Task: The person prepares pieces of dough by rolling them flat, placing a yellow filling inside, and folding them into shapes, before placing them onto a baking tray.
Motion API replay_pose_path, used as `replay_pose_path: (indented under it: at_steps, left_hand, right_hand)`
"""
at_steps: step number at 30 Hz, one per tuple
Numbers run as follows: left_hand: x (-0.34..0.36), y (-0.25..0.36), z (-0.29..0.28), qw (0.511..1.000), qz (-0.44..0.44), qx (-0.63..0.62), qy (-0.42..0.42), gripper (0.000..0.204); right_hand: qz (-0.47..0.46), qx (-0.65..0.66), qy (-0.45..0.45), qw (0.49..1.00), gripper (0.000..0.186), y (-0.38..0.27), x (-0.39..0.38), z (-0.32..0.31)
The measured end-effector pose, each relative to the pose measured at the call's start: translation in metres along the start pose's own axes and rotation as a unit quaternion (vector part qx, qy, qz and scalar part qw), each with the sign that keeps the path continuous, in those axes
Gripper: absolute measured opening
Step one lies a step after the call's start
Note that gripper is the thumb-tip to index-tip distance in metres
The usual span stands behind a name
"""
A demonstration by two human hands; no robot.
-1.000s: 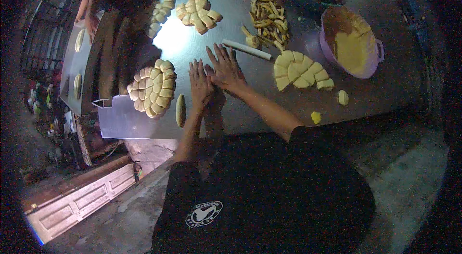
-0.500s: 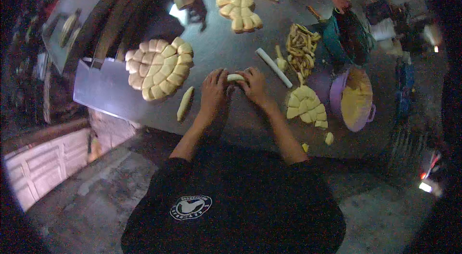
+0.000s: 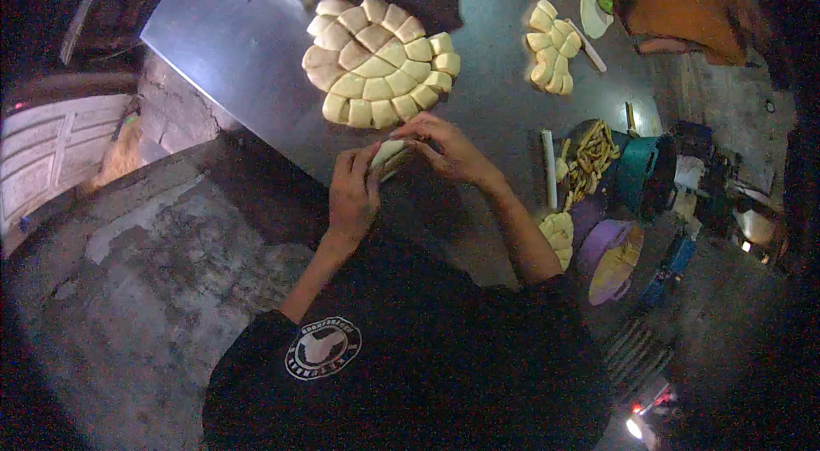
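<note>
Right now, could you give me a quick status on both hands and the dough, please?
Left hand and right hand both on one pale dough roll. Roll over the metal table edge. Dough-piece cluster just beyond, apart.

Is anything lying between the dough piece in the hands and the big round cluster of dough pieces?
Nothing visible: bare metal table separates the dough piece, held by left hand and right hand, from the cluster.

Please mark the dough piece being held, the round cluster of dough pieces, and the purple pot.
dough piece [image 3: 389, 152], head view, pale middle showing between the hands.
round cluster of dough pieces [image 3: 376, 67], head view, central piece.
purple pot [image 3: 598, 237], head view, near rim.
</note>
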State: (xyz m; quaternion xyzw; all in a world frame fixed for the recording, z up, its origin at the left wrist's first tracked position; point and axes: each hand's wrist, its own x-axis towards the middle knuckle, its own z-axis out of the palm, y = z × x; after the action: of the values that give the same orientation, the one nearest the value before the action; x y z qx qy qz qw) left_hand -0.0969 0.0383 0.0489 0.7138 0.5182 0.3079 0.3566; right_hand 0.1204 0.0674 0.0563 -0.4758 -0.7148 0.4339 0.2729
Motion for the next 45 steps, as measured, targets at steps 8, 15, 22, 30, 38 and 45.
replay_pose_path:
  at_steps: [8,15,22,30,38,45]
  left_hand:
    - [-0.011,-0.020,0.014,1.000,-0.018,0.024,-0.002,0.025]
    - [0.004,-0.062,0.029,0.982,0.080,0.169,-0.031,0.033]
    - [0.024,-0.045,0.031,0.972,0.082,0.201,-0.093,0.066]
    - [-0.028,0.006,0.056,0.954,0.133,0.263,0.055,0.072]
    - [-0.028,0.060,0.054,0.983,0.137,0.106,-0.056,0.041]
    - [-0.001,0.047,0.052,0.972,0.170,0.027,-0.158,0.027]
  right_hand:
    - [0.015,-0.127,0.067,0.990,0.025,0.012,-0.017,0.010]
    - [0.101,-0.129,0.250,0.954,0.026,-0.008,-0.152,0.057]
    - [0.323,-0.205,0.341,0.859,0.044,-0.063,-0.374,0.112]
    - [0.407,-0.190,0.386,0.806,0.058,-0.071,-0.469,0.154]
    - [0.187,0.015,0.372,0.909,0.055,-0.032,-0.246,0.082]
    - [0.171,-0.314,0.109,0.927,0.062,-0.018,-0.218,0.077]
